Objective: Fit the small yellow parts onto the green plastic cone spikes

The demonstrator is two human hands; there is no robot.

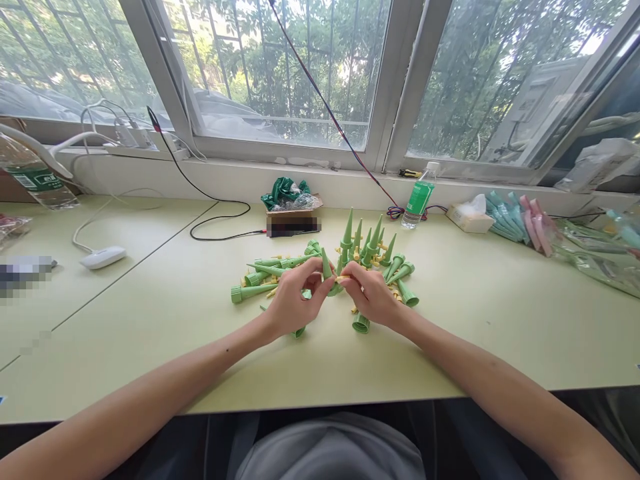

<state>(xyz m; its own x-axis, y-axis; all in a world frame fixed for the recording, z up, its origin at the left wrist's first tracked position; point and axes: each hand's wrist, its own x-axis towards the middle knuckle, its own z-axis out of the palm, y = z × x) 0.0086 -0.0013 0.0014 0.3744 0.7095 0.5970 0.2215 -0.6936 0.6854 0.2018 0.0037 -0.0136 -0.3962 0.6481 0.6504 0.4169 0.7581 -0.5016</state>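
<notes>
My left hand (pixel 301 297) is closed around a green plastic spike (pixel 327 264), its pointed tip up and its wider base lower down between the hands. Close beside it, my right hand (pixel 371 293) pinches a small yellow plastic piece (pixel 342 279) against the spike's side; whether the two are joined I cannot tell. Behind the hands, several green spikes (pixel 372 248) stand upright with yellow pieces among them. More green spikes lie on their sides to the left (pixel 257 291) and right. One with its open round end (pixel 361 323) toward me lies below my right hand.
A pale green table (pixel 495 320) runs beneath the window. At the back are a small box with green plastic wrapping (pixel 287 197), a water bottle (pixel 419 197) and a tissue box (pixel 470 215). Bagged pink and teal items lie right; a white device (pixel 103 257) and cables lie left.
</notes>
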